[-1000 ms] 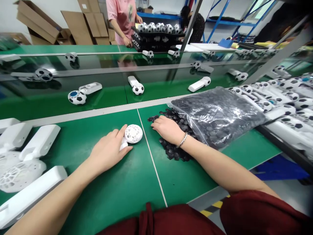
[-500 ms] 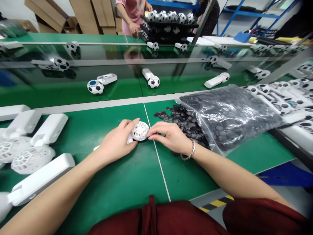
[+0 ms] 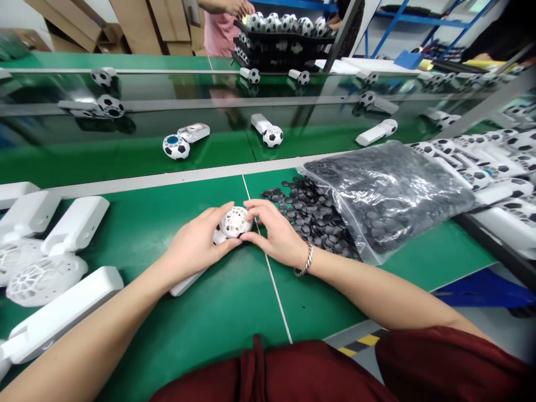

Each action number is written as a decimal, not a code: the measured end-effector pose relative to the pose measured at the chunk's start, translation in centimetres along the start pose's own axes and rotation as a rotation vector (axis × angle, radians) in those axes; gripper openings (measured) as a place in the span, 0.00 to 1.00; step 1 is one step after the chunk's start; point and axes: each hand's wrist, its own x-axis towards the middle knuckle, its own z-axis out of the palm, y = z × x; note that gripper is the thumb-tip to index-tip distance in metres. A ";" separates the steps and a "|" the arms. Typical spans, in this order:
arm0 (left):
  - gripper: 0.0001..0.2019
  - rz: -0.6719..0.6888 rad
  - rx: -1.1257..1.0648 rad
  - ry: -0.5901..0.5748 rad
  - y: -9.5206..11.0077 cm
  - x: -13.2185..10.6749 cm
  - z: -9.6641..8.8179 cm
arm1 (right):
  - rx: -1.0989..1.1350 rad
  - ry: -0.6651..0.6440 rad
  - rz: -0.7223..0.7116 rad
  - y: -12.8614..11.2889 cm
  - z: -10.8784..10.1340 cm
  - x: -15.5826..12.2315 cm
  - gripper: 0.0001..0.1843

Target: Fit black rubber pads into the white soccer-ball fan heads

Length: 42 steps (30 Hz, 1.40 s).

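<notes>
A white handheld fan [image 3: 234, 222] with a round slotted head is held between my hands above the green table. My left hand [image 3: 199, 237] wraps its head from the left, and part of the white handle shows below that palm. On the head's right rim, my right hand [image 3: 274, 231] grips with thumb and bent forefinger. Any small piece under those fingertips is hidden. Just beyond my right hand lies a heap of small black plastic pieces [image 3: 316, 215], spilling from a clear plastic bag [image 3: 393, 195].
Several white fans [image 3: 48, 279] lie at the left. Beyond the table edge, a green conveyor [image 3: 134, 142] carries fans with black-and-white football heads. More such fans [image 3: 481, 162] crowd the right side. Across the line, a person in pink [image 3: 220, 33] stands by stacked black trays [image 3: 285, 47].
My right hand has shifted left, its finger and thumb now spread around the fan head's rim. More of the handle shows. Fans on the near conveyor lane have moved right; the co-worker's hands have risen.
</notes>
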 end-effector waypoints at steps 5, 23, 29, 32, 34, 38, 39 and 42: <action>0.34 -0.006 0.080 0.022 0.2 0.0 0.2 | 0.052 -0.023 0.025 0.5 0.2 0.0 0.19; 0.30 0.064 0.178 -0.019 0.6 0.0 0.2 | -0.168 -0.058 0.186 2.6 -4.6 1.1 0.04; 0.30 0.073 0.159 -0.022 0.1 0.4 -0.1 | -0.477 -0.338 0.187 3.9 -6.3 0.4 0.06; 0.30 0.127 0.197 -0.006 0.0 0.6 -0.1 | -0.605 -0.411 0.074 4.0 -5.5 0.3 0.09; 0.30 0.181 0.195 0.008 0.0 0.7 0.0 | -0.673 -0.397 0.037 4.0 -5.0 0.4 0.12; 0.31 0.229 0.150 0.026 -0.2 0.8 0.1 | -0.508 -0.269 0.050 3.4 -4.7 0.4 0.12; 0.31 0.223 0.146 0.030 -0.2 0.8 0.2 | -0.408 -0.249 0.046 3.0 -4.7 0.4 0.12; 0.30 0.206 0.146 0.032 -0.1 0.8 0.2 | -0.156 -0.229 0.012 1.3 -4.7 0.3 0.11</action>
